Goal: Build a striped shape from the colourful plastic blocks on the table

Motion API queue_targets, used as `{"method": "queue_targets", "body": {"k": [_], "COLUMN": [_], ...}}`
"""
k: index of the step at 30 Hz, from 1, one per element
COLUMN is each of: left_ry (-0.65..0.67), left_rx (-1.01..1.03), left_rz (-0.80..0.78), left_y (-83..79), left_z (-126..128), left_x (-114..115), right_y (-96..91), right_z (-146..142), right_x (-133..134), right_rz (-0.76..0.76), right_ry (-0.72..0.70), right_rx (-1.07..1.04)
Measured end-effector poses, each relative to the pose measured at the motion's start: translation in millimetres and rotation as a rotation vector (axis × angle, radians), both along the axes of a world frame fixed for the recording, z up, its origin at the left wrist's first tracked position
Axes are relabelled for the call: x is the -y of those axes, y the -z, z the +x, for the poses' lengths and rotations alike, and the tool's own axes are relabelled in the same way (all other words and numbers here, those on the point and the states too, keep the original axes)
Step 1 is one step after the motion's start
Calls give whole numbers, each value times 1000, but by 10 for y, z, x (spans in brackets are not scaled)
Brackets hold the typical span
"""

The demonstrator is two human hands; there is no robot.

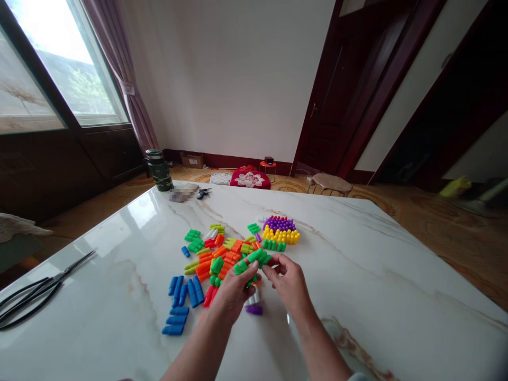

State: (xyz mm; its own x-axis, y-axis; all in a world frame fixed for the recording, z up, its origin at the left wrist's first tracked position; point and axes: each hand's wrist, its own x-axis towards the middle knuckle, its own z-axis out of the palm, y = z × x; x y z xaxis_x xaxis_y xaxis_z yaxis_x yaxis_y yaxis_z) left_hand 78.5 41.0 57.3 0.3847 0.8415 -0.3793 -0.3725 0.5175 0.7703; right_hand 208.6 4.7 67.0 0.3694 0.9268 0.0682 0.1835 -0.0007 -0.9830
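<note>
Handling of small plastic pieces above a pale, veined surface (389,275), viewed from the head. The left hand (237,292) was closed around a cluster of green pieces (259,257), its thumb lying across them. The right hand (291,283) met the cluster at its right end, where its grip, formed by thumb and bent fingers, was pinched on the green plastic. The held cluster lay between the two hands, above the near edge of a loose, many-coloured spread.

Within this spread, orange pieces (233,255) occupied the middle; blue pieces (192,292) lay to the left in small groups, and red pieces (208,297) lay just beside the left hand. A purple piece (254,310) lay on the near side, next to white pieces (252,297) partly hidden by the hands. Beyond the right hand, a compact block (281,230) showed packed rows of red, purple, yellow and green.

Toward the margins, black-handled scissors (59,276) rested at the left with blades pointing away from the person, well apart from the pieces. A camouflage-patterned bottle (159,172) stood upright at the far left corner, near a small dark tool (203,193). A round stool (331,183) stood beyond the far edge.
</note>
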Motion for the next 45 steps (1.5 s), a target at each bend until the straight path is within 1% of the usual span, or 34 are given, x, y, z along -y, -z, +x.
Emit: {"method": "queue_targets", "body": {"k": [3, 5, 6, 8, 10, 11, 13, 14, 15, 18, 25, 30, 36, 39, 41, 43, 44, 45], "left_ry": [44, 50, 45, 19, -13, -30, -53, -57, -55, -52, -81, -90, -106, -110, -95, -75, -68, -65], "left_rx": [19, 10, -5, -47, -79, -86, -88, -86, -84, -76, -64, -62, -37, 40, 134, 239, 286, 327], "left_rz": [1, 4, 2, -9, -20, -24, -28, -30, -35, -43, -73, -78, -87, -120, -186, -265, -298, -322], "left_y": [10, 10, 7, -5, -17, -23, -28, -29, -30, -38, -77, -50, -46, -86, -115, -135, -140, -143], "left_z": [17, 19, 14, -7, -35, -48, -66, -71, -73, -73, -99, -98, -82, -71, -66, -65, -67, -70], "left_x": [21, 24, 20, 3, -20, -32, -49, -53, -55, -49, -47, -61, -61, -68, -75, -81, -84, -85], "right_y": [26, 46, 60, 111, 202, 265, 412, 489, 560, 706, 778, 831, 820, 747, 638, 477, 386, 296], "right_z": [-115, -101, -46, 168, 482, 648, 932, 1031, 1098, 1134, 1043, 1050, 1021, 988, 911, 759, 653, 533], "right_x": [2, -20, -41, -95, -150, -175, -214, -233, -253, -335, -571, -590, -538, -493, -444, -375, -334, -289], "right_rz": [12, 13, 21, 50, 75, 51, -76, -135, -158, -159, -94, -59, -46, -49, -48, -28, -9, 18], "right_ry": [15, 14, 31, 128, 323, 410, 482, 474, 465, 419, 398, 442, 468, 487, 518, 499, 439, 344], "right_rx": [-126, -181, -168, -35, 211, 355, 578, 637, 652, 669, 617, 553, 538, 536, 524, 460, 398, 327]}}
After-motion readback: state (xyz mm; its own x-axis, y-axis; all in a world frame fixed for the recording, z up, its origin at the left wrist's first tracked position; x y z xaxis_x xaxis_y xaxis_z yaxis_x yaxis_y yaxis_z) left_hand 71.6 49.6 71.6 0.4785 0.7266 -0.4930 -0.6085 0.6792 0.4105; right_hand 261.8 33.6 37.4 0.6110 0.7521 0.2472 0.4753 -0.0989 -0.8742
